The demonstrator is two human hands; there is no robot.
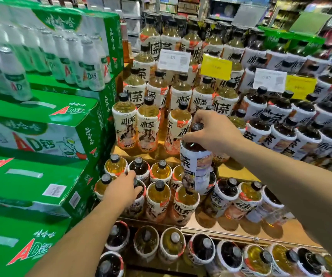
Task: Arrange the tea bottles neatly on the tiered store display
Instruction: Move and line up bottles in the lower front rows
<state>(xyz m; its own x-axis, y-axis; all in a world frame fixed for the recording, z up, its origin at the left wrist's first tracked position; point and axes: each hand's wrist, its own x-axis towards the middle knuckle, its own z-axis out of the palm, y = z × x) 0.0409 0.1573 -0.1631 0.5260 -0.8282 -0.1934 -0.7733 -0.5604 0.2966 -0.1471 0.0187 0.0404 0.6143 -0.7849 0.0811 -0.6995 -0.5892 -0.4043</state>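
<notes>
Dark tea bottle (196,156) gripped at its neck by right hand (215,130), lifted above tiered display (241,224), left hand (124,189) clasping a dark-capped bottle (139,191) among the second-tier bottles.

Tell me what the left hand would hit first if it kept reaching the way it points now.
Likely the dark tea bottle in the back row of that tier: the left hand points up and away over the front-row bottles, fingertips near its shoulder. Depth is hard to judge; it may already be touching.

My left hand (124,189) covers a dark bottle's cap, white price card (174,60) print blurred — unreadable, bottom-row bottles cropped.
</notes>
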